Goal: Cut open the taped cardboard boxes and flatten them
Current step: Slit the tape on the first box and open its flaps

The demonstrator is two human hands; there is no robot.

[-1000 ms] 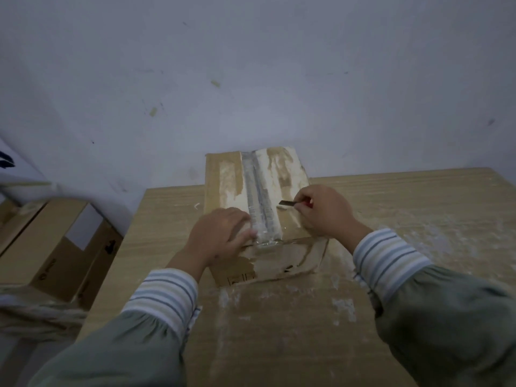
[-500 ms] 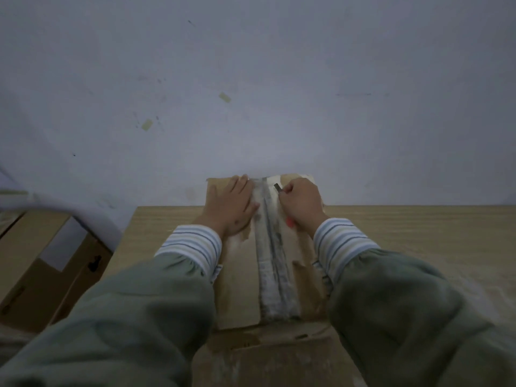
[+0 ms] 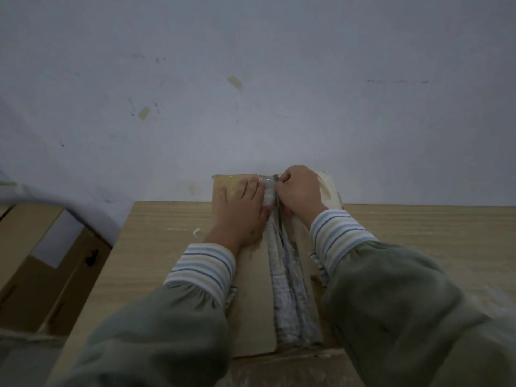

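Observation:
A taped cardboard box (image 3: pixel 251 308) lies on the wooden table (image 3: pixel 156 241), its long side running away from me. A strip of clear, wrinkled tape (image 3: pixel 290 289) covers the middle seam. My left hand (image 3: pixel 243 210) presses flat on the left flap near the far end, fingers straight. My right hand (image 3: pixel 300 191) grips a small cutter (image 3: pixel 276 178) at the far end of the tape; only the blade tip and a bit of red handle show.
A grey-white wall (image 3: pixel 251 79) stands right behind the table. Larger cardboard boxes (image 3: pixel 39 263) sit on the floor to the left. The table surface extends to the right (image 3: pixel 432 227), with white smears.
Both hands have moved from the near end of the box to its far end. The cutter went from beside the tape to the seam's far end. My view has tilted closer over the box.

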